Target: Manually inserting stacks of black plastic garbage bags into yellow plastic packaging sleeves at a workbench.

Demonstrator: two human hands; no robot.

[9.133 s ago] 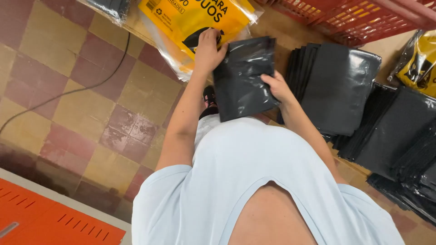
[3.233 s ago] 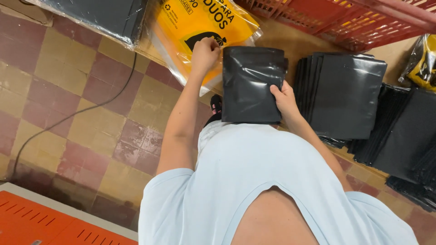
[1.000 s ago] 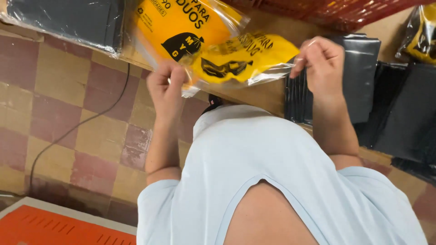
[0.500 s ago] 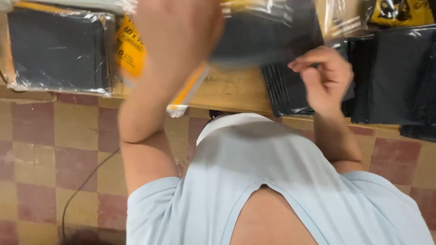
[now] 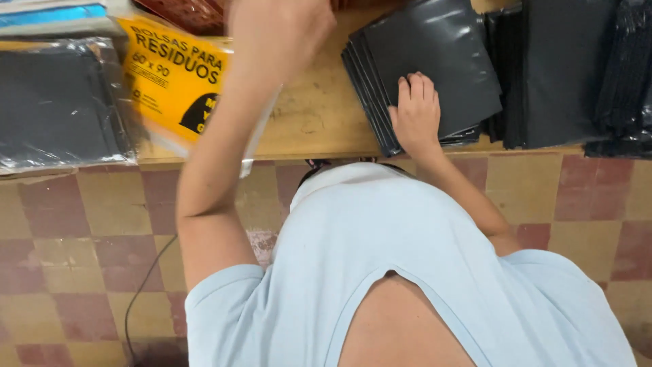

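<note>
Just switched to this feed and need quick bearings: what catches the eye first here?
The bright yellow plastic package with black print stands out, lying at the wooden workbench's left, partly behind the raised, blurred left hand. Right of centre, the right hand rests on a stack of folded black plastic bags. At far left lies a clear-wrapped pack of black bags.

A single head-worn camera looks steeply down, close over the person's chest, wooden bench (image 5: 319, 122) and tiled floor (image 5: 81, 258).

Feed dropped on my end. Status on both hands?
Right hand flat on stack of folded black bags. Left hand raised, blurred, at yellow printed packet. Grip unclear.
</note>
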